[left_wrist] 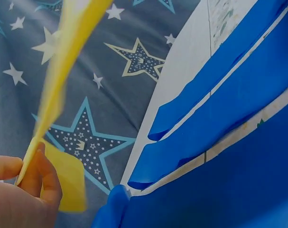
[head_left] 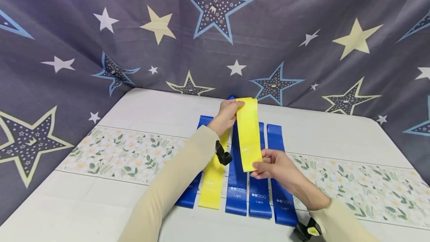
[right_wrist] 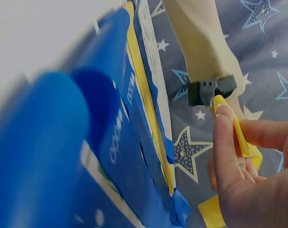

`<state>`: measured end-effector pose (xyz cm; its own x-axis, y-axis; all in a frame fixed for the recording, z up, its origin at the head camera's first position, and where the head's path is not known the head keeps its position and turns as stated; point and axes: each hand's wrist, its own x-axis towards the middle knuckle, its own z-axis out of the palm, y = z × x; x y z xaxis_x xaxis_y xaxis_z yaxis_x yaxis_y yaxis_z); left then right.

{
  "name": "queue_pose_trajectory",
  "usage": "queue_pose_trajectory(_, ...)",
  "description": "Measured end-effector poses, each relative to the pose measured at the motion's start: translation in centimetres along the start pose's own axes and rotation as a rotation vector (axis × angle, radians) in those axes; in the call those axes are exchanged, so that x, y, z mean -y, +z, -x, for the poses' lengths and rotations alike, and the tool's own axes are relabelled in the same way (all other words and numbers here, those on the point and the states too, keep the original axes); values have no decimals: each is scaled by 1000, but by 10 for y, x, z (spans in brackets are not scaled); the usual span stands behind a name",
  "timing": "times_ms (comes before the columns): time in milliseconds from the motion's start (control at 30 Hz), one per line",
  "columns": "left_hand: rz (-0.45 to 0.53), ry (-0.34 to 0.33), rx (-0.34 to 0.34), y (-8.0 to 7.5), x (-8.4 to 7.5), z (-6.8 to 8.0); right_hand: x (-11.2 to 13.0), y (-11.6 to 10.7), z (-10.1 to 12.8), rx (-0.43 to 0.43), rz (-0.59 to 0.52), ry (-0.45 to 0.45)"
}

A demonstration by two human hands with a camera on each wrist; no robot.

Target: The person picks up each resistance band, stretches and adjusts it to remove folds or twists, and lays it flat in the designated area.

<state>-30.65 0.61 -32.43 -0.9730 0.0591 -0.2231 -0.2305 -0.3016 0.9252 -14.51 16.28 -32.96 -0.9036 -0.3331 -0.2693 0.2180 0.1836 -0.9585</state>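
Observation:
A yellow resistance band (head_left: 249, 133) is stretched out flat between both hands, above the blue bands on the table. My left hand (head_left: 227, 115) pinches its far end; in the left wrist view the thumb and fingers (left_wrist: 48, 178) clasp the yellow strip. Its near end is pinched by my right hand (head_left: 277, 165), with thumb and fingers on either side of the fold in the right wrist view. Beneath it lies a blue resistance band (head_left: 237, 182) marked Light. Another yellow band (head_left: 212, 186) lies to the left, partly covered by the left forearm.
Two more blue bands, one in the middle right (head_left: 259, 193) and one at the far right (head_left: 283, 197), lie side by side. A further blue band (head_left: 186, 197) is at the left end of the row. A floral strip (head_left: 127, 152) crosses the white table (head_left: 90, 204); a starry curtain (head_left: 208, 55) hangs behind.

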Motion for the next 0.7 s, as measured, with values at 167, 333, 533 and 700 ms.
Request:
queue_pose_trajectory(167, 3, 3, 15, -1, 1, 1, -6, 4, 8, 41, -19, 20)
queue_pose_trajectory(333, -1, 19, 11, -2, 0, 5, -17, 9, 14, 104, 6, 31)
queue_pose_trajectory(533, -7, 34, -13, 1, -1, 7, -28, 14, 21, 173, -9, 37)
queue_pose_trajectory(700, -66, 51, -46, 4, -1, 7, -33, 14, 24, 185, -8, 50)
